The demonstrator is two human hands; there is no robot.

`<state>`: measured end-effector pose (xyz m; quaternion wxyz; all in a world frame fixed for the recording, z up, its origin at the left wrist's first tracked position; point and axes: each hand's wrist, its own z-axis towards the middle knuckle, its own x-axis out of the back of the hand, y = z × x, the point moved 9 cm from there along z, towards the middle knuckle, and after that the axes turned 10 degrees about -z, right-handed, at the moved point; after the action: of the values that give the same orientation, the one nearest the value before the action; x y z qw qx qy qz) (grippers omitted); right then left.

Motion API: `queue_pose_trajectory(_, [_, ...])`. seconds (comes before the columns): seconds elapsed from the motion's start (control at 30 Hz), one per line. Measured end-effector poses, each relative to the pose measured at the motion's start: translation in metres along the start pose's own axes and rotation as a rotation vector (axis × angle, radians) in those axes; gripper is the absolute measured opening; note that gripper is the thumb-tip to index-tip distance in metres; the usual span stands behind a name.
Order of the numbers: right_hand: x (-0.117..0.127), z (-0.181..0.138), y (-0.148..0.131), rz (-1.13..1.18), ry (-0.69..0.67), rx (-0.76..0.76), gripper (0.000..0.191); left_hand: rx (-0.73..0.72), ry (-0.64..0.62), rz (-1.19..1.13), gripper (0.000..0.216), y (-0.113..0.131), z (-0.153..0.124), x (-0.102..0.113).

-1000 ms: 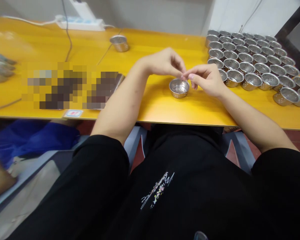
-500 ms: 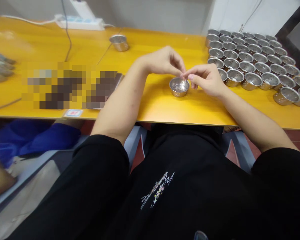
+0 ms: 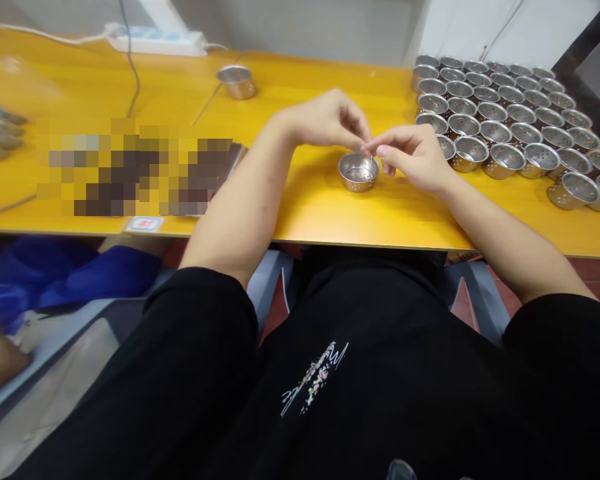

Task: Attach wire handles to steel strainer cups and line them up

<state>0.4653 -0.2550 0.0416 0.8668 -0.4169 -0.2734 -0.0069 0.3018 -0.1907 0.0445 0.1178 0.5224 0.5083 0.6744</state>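
A small perforated metal cup (image 3: 359, 180) stands upright on the yellow table in front of me. Just above its far rim, the fingertips of my left hand (image 3: 330, 121) and my right hand (image 3: 414, 155) meet in a pinch. A thin, pale, thread-like bit shows below the right fingertips, too small to name. Both hands are closed; what lies between the fingers is mostly hidden. Neither hand is clearly touching the cup.
Rows of similar perforated cups (image 3: 507, 160) fill the table's right side. Another cup (image 3: 237, 81) stands at the back, left of centre. A white power strip (image 3: 157, 41) with cables lies at the back left. A person in blue shorts (image 3: 105, 270) sits at my left.
The whole view has shifted very slightly. My hands stay pinched together over the cup, nearly unmoved, and the cup stays in place.
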Motion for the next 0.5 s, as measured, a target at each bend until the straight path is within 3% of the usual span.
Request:
queue_pose_trajectory(0.37, [-0.004,-0.002,0.003,0.001,-0.038,-0.069,0.046,0.015,0.124,0.025,0.071,0.004,-0.003,0.009])
queue_pose_trajectory(0.5, [-0.005,-0.003,0.006,-0.027,-0.032,-0.078,0.041,0.028,0.079,0.056,0.079,0.000,-0.002,0.006])
